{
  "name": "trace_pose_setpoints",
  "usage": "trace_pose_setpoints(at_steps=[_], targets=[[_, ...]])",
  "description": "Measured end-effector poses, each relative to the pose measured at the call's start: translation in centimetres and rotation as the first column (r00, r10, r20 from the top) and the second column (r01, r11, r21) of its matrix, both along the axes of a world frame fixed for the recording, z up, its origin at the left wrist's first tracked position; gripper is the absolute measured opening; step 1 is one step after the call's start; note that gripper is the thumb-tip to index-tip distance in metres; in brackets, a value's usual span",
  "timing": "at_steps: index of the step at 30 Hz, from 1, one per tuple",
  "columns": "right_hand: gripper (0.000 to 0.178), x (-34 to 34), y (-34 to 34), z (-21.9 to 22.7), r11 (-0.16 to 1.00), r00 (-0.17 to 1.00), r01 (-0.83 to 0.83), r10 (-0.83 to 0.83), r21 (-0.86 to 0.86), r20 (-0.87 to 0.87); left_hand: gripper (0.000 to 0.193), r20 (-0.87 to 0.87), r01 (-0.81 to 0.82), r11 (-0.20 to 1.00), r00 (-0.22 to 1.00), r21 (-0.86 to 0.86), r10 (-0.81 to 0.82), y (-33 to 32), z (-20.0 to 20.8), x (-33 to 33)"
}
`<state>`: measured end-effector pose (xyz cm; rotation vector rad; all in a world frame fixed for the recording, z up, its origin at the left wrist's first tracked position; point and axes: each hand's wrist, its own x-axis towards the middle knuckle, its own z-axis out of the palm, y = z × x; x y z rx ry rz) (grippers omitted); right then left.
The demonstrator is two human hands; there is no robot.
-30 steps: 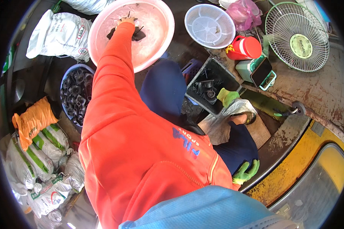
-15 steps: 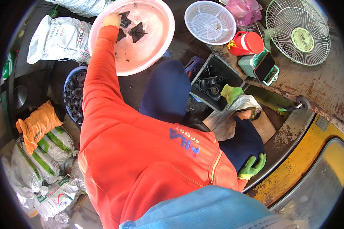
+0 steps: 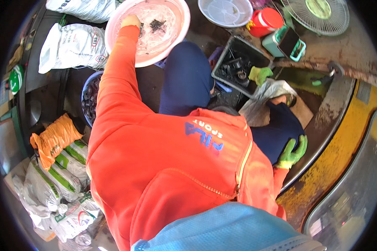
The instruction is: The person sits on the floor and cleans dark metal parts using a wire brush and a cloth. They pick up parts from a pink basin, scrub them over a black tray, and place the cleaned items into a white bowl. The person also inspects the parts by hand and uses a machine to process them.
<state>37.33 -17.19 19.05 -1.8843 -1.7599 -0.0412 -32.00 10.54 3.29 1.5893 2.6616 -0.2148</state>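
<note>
My left hand (image 3: 131, 21) reaches over the near-left side of a pink basin (image 3: 151, 62) of liquid. Its fingers point down and cannot be made out; a dark bit shows beside them. A black piece (image 3: 157, 25), blurred under the rippled surface, lies near the basin's middle, apart from the hand. My right hand (image 3: 292, 152), in a yellow-green glove, rests against my dark-blue trouser leg (image 3: 276, 133) at the right. Its fingers are stretched apart, and nothing shows in them.
A black crate (image 3: 223, 62) of dark round parts stands right of my knee, with a yellow-green glove (image 3: 260, 75) at its edge. A tub of black pieces (image 3: 91, 98) sits left. Around are white sacks (image 3: 73, 46), a white basket (image 3: 226, 12), a red jug (image 3: 267, 21) and a fan (image 3: 318, 16).
The view has shifted, so the basin sits higher. The black star-shaped pieces beside my left hand no longer show clearly; one dark blurred shape lies mid-basin and the liquid is rippled. My right hand stays at the leg.
</note>
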Motion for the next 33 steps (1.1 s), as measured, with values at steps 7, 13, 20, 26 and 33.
trace_pose_setpoints(at_steps=[7,13,20,26,33], targets=[[0.035,0.9,-1.2,-0.6,0.999,0.998,0.045,-0.044,0.028,-0.039,0.039,0.233,0.432,0.852,0.832,0.296,-0.503,2.1,2.7,17.7],[0.035,0.6,-1.4,-0.7,0.997,0.992,0.068,-0.065,0.022,-0.109,0.04,0.52,0.632,0.738,0.56,0.235,-0.645,1.7,0.4,34.2],[0.037,0.4,-1.4,-0.3,0.997,0.99,0.071,-0.072,-0.019,-0.12,0.04,0.477,0.325,0.875,0.743,0.358,-0.471,2.9,1.6,26.8],[0.035,0.3,-0.6,0.0,0.998,0.996,0.052,-0.054,-0.027,-0.072,0.035,0.197,0.271,0.958,0.949,-0.097,-0.248,3.8,-5.3,8.6],[0.036,-0.2,0.5,0.3,0.996,0.998,0.058,-0.056,-0.067,0.034,0.025,0.199,0.128,0.99,0.97,0.064,-0.138,2.4,-14.4,6.5]])
